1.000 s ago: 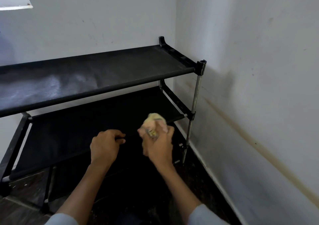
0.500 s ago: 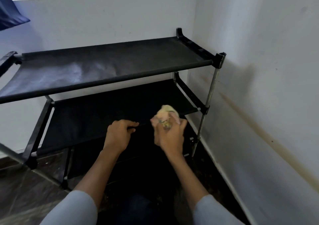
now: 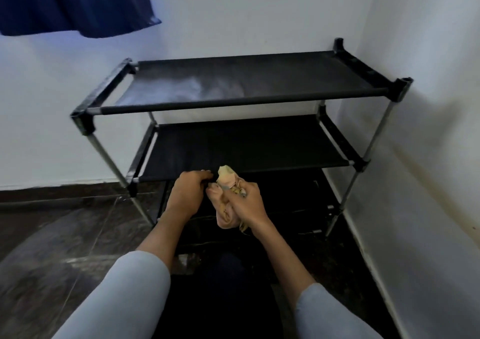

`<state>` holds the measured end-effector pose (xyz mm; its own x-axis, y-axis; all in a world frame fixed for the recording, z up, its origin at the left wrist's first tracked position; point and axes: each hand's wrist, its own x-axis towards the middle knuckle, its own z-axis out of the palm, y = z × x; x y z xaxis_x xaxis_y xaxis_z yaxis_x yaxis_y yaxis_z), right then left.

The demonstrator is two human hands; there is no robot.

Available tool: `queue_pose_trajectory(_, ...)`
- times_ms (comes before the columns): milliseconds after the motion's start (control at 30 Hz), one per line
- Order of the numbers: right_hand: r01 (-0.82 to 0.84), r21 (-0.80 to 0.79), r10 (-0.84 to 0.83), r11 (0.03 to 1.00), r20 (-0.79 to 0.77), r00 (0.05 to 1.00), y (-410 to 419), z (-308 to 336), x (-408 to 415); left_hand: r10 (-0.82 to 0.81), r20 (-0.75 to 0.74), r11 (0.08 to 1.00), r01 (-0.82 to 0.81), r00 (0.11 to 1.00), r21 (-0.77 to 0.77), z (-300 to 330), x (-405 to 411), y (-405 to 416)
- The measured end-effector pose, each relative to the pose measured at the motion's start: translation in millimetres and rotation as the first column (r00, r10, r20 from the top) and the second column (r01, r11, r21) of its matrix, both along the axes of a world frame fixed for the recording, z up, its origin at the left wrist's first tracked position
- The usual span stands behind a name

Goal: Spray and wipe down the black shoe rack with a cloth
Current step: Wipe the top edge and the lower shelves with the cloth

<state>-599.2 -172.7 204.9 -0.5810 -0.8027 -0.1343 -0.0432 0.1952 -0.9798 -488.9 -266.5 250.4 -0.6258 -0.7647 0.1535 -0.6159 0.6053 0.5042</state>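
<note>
The black shoe rack (image 3: 241,81) stands in the room corner, with fabric shelves on metal poles. Its top shelf shows a pale dusty patch. My right hand (image 3: 246,203) grips a bunched yellowish cloth (image 3: 227,198) just in front of the middle shelf's front bar. My left hand (image 3: 187,195) has its fingers curled over that front bar (image 3: 285,165), close beside the cloth. No spray bottle is in view.
White walls close in behind the rack and along its right side (image 3: 428,156). A dark blue fabric (image 3: 75,3) hangs at the top left. Dark tiled floor (image 3: 52,234) lies to the left. My dark-clothed knee sits low in the middle.
The view has swung left and back, bringing the rack's left end and the blue fabric into sight. My hands have drawn closer together at the middle shelf's front bar; the cloth now hangs lower.
</note>
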Motion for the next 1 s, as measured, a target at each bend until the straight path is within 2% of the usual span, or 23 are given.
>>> queue_pose_trajectory(133,-0.127,0.035,0.127,0.991,-0.008,0.992,-21,-10,38,0.144,0.071,0.99,-0.143,0.987,-0.012,-6,50,-18)
queue_pose_trajectory(233,-0.205,0.092,0.211,0.974,-0.056,0.976,-27,-11,58,0.202,0.203,0.977,-0.213,0.958,0.034,-13,94,-30)
queue_pose_trajectory(333,-0.296,0.157,0.317,0.942,-0.135,0.939,-24,-9,65,0.207,0.368,0.965,-0.251,0.906,0.076,-31,136,-33)
queue_pose_trajectory(433,-0.343,0.282,0.423,0.896,-0.308,0.852,-24,-22,63,0.205,0.398,0.94,-0.294,0.894,0.176,-63,164,-28)
queue_pose_trajectory(533,-0.397,0.391,0.554,0.831,-0.505,0.662,-31,-35,65,0.178,0.346,0.928,-0.274,0.921,0.251,-85,164,-33)
queue_pose_trajectory(633,-0.37,0.501,0.614,0.783,-0.718,0.328,-49,-56,64,0.141,0.248,0.938,-0.209,0.958,0.277,-96,147,-48)
queue_pose_trajectory(700,-0.366,0.511,0.583,0.777,-0.805,0.113,-66,-73,69,0.124,0.199,0.941,-0.179,0.972,0.287,-106,134,-63)
queue_pose_trajectory(867,-0.35,0.543,0.426,0.764,-0.831,-0.359,-104,-113,79,0.112,0.089,0.935,-0.135,0.99,0.327,-129,112,-83)
queue_pose_trajectory(900,-0.342,0.51,0.361,0.789,-0.836,-0.413,-107,-117,78,0.113,0.084,0.934,-0.135,0.99,0.33,-134,110,-84)
queue_pose_trajectory(933,-0.341,0.482,0.329,0.807,-0.846,-0.419,-107,-121,77,0.108,0.078,0.934,-0.128,0.991,0.333,-138,109,-85)
queue_pose_trajectory(1000,-0.327,0.465,0.357,0.823,-0.871,-0.338,-101,-136,74,0.078,0.082,0.938,-0.101,0.994,0.331,-144,108,-86)
